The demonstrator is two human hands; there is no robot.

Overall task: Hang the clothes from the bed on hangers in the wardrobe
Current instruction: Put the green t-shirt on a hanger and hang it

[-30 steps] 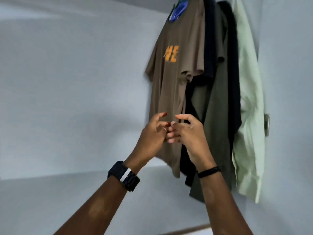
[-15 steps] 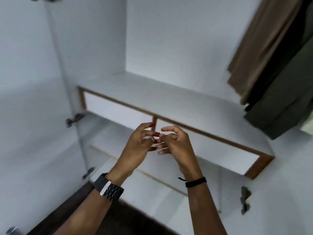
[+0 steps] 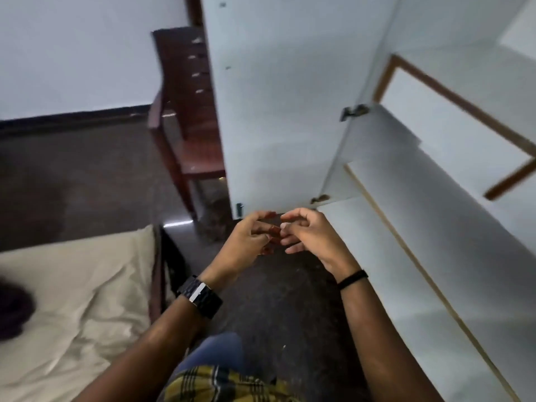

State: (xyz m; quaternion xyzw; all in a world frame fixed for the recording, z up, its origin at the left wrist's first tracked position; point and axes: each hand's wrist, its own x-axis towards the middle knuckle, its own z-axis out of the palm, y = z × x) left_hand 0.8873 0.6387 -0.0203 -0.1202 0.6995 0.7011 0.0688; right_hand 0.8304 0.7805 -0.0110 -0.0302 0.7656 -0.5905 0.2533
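Standing between bed and wardrobe, both hands raised at mid-view, empty. Left hand: watch on the wrist, fingers loosely curled, tips turned toward the other hand, holding nothing. Right hand: dark band on the wrist, fingers likewise loosely curled and unloaded, tips close to or just touching those of the left; contact cannot be told through the blur. Clothes: one dark item on the bed at the left edge of view, blurred, kind unclear; well apart from both hands. Wardrobe: door open, white shelves at right; rail and hangers out of view. Chair behind the door, dark floor underfoot. Risks, as judged: the bed corner lies near the left leg and could catch a knee on the turn; the open door edge stands near the path back and could snag a carried garment or a hanger; a hasty grab at the dark item could bring it up bunched, making it awkward to hang.
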